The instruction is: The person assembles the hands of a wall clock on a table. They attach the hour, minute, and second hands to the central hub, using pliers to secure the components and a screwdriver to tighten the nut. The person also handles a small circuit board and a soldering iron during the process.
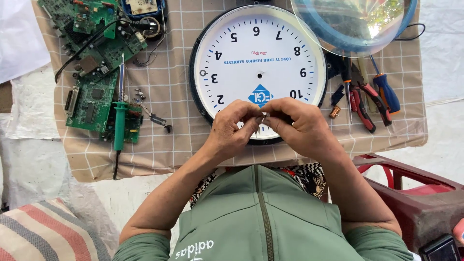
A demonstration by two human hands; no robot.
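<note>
The clock face [257, 72] lies at the middle of the bench [164, 145]. At its 9 o'clock sit the circuit boards [92, 63], with the soldering iron [119, 116] lying across them and small loose parts [154, 118] between boards and clock. At its 1 o'clock the domed cover [353, 24] overlaps its rim. At its 3 o'clock lie the pliers [362, 99] and, beyond them, the screwdriver [385, 89]. At 6 o'clock the left hand [232, 130] and right hand [302, 125] meet over its lower rim, pinching a tiny part [263, 117].
</note>
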